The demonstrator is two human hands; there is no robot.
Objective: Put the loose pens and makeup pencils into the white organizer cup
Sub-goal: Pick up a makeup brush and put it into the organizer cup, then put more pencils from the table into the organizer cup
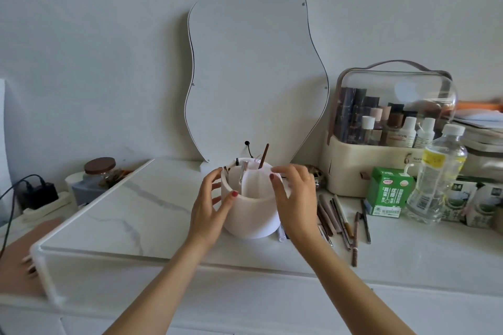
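Note:
The white organizer cup (251,215) stands on the marble-look top in the middle, with inner dividers. A brown pencil (263,156), a silver tube (243,171) and small brushes stick out of it. My left hand (209,205) grips the cup's left wall, thumb on the front. My right hand (295,198) holds its right rim and side. Several loose brown and dark makeup pencils (341,221) lie on the counter just right of the cup. A white pen (281,234) pokes out under my right wrist.
A wavy mirror (255,71) leans on the wall behind the cup. At the right stand a clear-lidded cosmetics case (386,128), a green drink carton (388,190) and a water bottle (435,174). A lidded jar (99,171) and a charger (38,193) sit at the left.

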